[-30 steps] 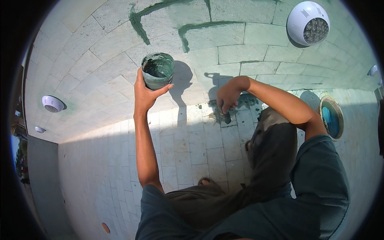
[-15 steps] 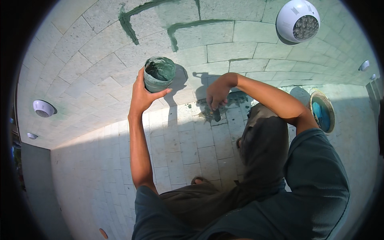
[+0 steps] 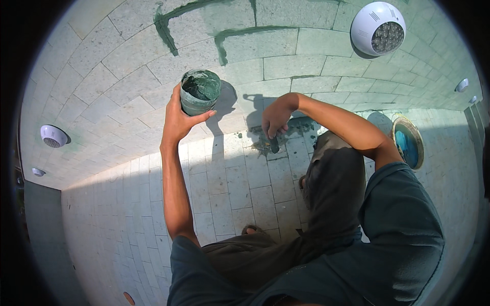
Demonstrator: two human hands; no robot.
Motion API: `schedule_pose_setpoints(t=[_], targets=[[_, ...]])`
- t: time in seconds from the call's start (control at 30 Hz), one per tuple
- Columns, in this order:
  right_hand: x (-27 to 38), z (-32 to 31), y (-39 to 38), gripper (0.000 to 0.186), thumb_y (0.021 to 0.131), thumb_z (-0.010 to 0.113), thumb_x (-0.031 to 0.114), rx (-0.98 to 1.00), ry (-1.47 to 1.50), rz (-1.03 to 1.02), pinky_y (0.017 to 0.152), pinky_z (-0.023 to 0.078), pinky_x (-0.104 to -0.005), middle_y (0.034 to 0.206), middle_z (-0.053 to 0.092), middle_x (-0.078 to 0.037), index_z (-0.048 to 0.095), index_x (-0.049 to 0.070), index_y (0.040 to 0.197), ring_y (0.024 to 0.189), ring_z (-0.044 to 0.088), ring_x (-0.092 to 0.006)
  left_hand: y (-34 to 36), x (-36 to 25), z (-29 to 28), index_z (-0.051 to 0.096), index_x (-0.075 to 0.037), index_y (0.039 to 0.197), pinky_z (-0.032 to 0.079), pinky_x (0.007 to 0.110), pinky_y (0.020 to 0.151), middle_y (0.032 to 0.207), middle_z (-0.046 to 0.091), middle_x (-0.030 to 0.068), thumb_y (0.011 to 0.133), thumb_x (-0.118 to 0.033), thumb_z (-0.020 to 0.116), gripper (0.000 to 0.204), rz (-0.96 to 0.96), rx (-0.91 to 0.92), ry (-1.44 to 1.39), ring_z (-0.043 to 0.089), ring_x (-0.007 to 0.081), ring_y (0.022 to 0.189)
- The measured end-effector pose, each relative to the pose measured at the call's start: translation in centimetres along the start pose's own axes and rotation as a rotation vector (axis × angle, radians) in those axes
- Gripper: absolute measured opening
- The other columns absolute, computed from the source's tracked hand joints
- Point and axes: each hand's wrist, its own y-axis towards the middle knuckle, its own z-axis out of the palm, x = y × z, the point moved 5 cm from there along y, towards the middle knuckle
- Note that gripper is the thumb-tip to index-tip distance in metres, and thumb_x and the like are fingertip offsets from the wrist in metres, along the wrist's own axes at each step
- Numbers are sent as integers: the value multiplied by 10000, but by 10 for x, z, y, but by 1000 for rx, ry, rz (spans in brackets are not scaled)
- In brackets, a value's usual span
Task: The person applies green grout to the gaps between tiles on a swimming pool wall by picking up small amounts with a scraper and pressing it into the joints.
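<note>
My left hand point(image 3: 178, 118) is wrapped round the side of a round cup point(image 3: 198, 106), raised in front of the tiled wall. The cup is coated in dark green paste inside and streaked with it outside. My right hand point(image 3: 277, 118) hangs lower, bent at the wrist and closed on a short dark tool point(image 3: 274, 145). Its end points down over the green-stained floor, and its exact kind is hidden by my fingers. Fresh dark green grout point(image 3: 250, 31) lines several joints of the pale stone tiles above the cup.
At the right, a bucket point(image 3: 419, 148) with something blue inside stands by the foot of the wall. A big white round lamp point(image 3: 377, 28) sticks out at the upper right; a smaller lamp point(image 3: 53, 136) sits at the left. Green smears point(image 3: 298, 130) spot the floor.
Almost nothing differs. The whole view has shifted slightly; both hands keep their hold and their places by the wall.
</note>
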Motion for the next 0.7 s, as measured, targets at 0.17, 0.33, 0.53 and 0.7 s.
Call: schedule_pose_setpoints(t=[0.17,0.33,0.53,0.7], targets=[[1,1,4,236,916,647,250,7,-23,3,674,566,-296,833,674,-58,707,31,980,714,650,-153,0,1,-1,437,22,1381,493,424,990,1236,616,215,549,-360,960,1055,2,-1,37,614,322,1154],[4,0,1,271,916,631,243,-6,-57,4,677,557,-295,837,694,-78,709,27,1060,732,667,-159,1,-6,3,435,20,1384,489,431,997,1240,615,222,541,-371,961,1068,-8,19,-1,611,329,1163],[4,-1,-2,293,910,638,240,-37,-52,5,663,547,-298,804,693,-74,709,26,1096,713,658,-153,3,-6,6,437,19,1389,487,438,1002,1243,615,229,527,-365,960,1078,-22,33,0,611,336,1169],[11,-10,-15,286,916,641,233,-127,-13,-48,630,522,-289,772,670,-48,705,29,1106,690,631,-135,5,-1,7,434,14,1395,486,446,1018,1263,604,227,517,-380,960,1097,-5,12,37,602,346,1181]])
